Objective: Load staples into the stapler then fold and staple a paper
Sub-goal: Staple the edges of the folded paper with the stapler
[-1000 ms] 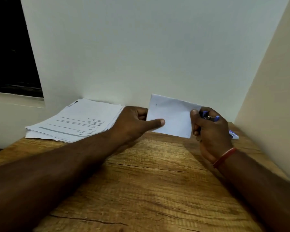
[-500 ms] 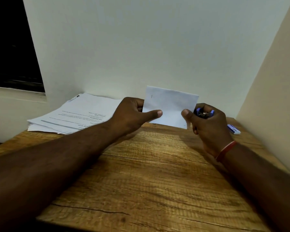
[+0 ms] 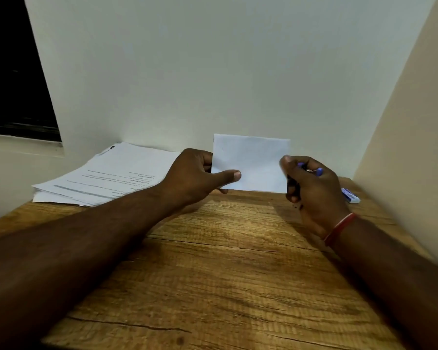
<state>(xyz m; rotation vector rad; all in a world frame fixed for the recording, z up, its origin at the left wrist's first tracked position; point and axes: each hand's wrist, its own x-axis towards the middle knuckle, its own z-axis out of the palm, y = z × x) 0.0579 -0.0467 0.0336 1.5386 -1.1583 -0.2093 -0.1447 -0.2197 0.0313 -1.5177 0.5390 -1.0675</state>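
A folded white paper (image 3: 256,160) is held upright above the far part of the wooden table (image 3: 225,261). One staple shows near its upper left corner. My left hand (image 3: 200,174) pinches the paper's left edge, thumb in front. My right hand (image 3: 314,188) is closed around a small blue stapler (image 3: 311,170), of which only the blue and metal tip shows. The stapler sits at the paper's right edge, and the right thumb touches that edge.
A stack of printed sheets (image 3: 106,175) lies at the table's back left against the wall. A small blue and white staple box (image 3: 350,195) rests at the back right, behind my right hand. Walls close off the back and the right side.
The folded paper has turned more level and upright. My right hand with the stapler has shifted slightly along the paper's right edge. The view has tilted a little.
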